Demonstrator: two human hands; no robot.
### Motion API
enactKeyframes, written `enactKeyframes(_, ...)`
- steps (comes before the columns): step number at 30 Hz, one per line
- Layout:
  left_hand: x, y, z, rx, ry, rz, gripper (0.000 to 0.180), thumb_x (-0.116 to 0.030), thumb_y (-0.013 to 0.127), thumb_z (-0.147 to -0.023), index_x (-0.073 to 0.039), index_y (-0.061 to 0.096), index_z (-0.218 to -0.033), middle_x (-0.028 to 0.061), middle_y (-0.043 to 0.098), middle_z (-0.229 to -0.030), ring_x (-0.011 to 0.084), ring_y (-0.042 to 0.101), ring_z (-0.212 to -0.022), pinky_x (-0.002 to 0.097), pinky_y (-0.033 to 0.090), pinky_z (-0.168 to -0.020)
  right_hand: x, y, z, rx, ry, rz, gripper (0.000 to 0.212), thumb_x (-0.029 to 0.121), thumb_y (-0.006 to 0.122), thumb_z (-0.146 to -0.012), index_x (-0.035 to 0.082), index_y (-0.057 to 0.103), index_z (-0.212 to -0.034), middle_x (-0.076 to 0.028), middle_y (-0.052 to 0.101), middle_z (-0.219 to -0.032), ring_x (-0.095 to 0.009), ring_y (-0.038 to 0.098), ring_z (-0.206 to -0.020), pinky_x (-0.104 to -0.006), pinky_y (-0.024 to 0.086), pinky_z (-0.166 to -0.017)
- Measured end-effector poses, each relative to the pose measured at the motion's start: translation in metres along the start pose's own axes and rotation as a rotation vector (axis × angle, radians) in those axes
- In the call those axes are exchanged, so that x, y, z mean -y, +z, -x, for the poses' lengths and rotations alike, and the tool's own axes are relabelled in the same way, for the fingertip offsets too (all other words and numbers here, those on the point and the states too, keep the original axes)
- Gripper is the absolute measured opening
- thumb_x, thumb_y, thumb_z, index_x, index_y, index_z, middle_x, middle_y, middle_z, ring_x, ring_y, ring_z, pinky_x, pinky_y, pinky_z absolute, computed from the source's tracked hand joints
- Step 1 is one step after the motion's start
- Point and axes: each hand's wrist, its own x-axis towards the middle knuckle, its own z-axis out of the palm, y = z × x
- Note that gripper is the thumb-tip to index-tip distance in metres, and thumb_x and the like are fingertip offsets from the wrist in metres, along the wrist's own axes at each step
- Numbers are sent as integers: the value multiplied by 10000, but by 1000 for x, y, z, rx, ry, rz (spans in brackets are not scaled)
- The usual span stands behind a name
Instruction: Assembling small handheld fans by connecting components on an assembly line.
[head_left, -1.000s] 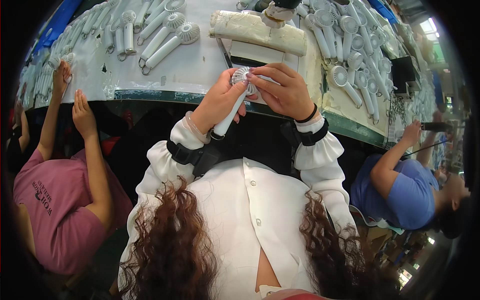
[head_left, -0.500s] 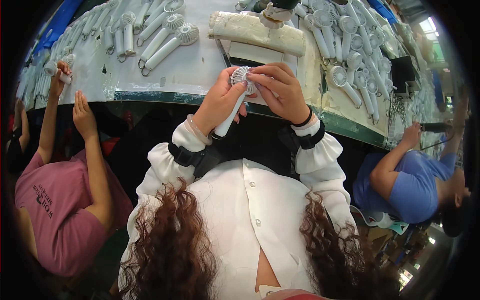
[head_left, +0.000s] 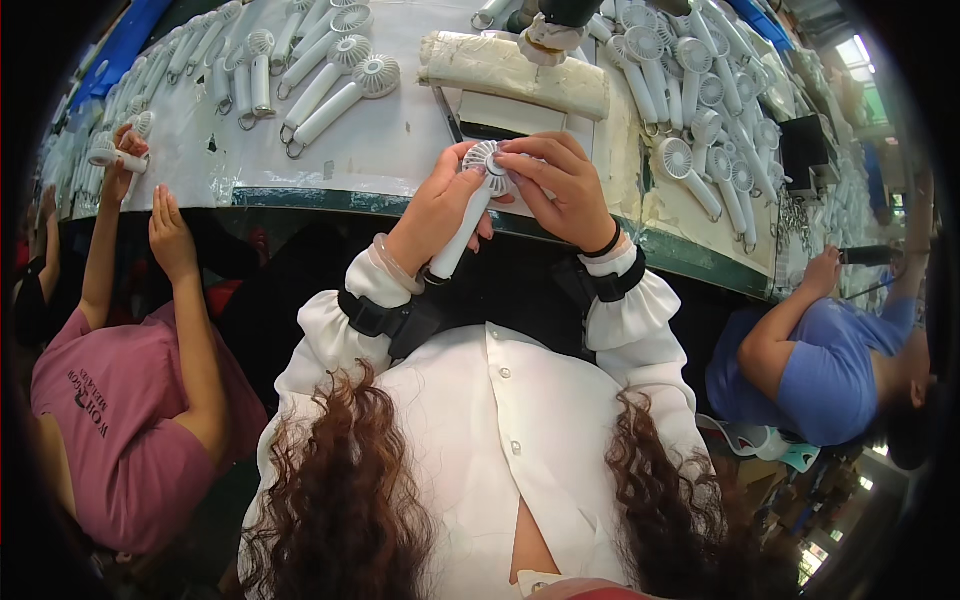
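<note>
A white handheld fan (head_left: pixel 462 232) is in my left hand (head_left: pixel 428 212), its round grille tilted up and its handle slanting down toward me. My left fingers wrap around the neck, with the thumb beside the grille. The fingertips of my right hand (head_left: pixel 566 190) are pinched together against the grille near its centre. Whatever they may hold there is too small or hidden to make out. Both hands are just over the table's near edge.
Several white fans (head_left: pixel 345 95) with wrist loops lie at the far left, and a heap of fans (head_left: pixel 690 110) is at the right. A padded cream block (head_left: pixel 515 75) stands ahead, under a machine part (head_left: pixel 550 40). Co-workers sit at left (head_left: pixel 130 420) and right (head_left: pixel 810 360).
My right fingers have shifted slightly on the grille, and both hands have dipped a little. The fan stays in my left hand. The co-worker's fan at left has turned somewhat.
</note>
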Motion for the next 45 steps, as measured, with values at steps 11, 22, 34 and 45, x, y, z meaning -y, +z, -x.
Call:
enactKeyframes(11, 1, 1, 2, 6, -12, -22, 447, -231, 298, -1008, -12, 246, -1394, 164, 608, -947, 143, 584, -582, 247, 499, -453, 1, 2, 2, 1, -15, 22, 323, -11, 680, -705, 85, 690, -1014, -55, 662, -1037, -263, 606, -929, -344, 522, -786)
enactKeyframes(22, -2, 0, 1, 3, -64, -54, 469, -182, 331, -968, 15, 245, -1385, 194, 623, -961, 157, 592, -560, 260, 504, -453, 4, 8, 5, -38, 32, 15, 254, 45, 703, -770, 94, 693, -1019, -52, 652, -996, -255, 603, -888, -347, 510, -756)
enactKeyframes(34, 1, -4, -4, 9, -58, -50, 452, -165, 397, -953, 26, 284, -1346, 169, 644, -954, 137, 591, -560, 257, 513, -456, 0, 12, 10, -61, 71, 29, 263, 41, 703, -769, 100, 690, -1025, -46, 649, -970, -247, 602, -842, -337, 505, -721)
enactKeyframes(45, -2, -1, 0, 0, -70, -56, 455, -162, 403, -955, 29, 285, -1351, 162, 635, -941, 132, 585, -557, 262, 512, -454, 2, 12, 13, -67, -15, 91, 327, 21, 705, -724, 102, 681, -1040, -41, 647, -1000, -241, 605, -828, -329, 521, -684)
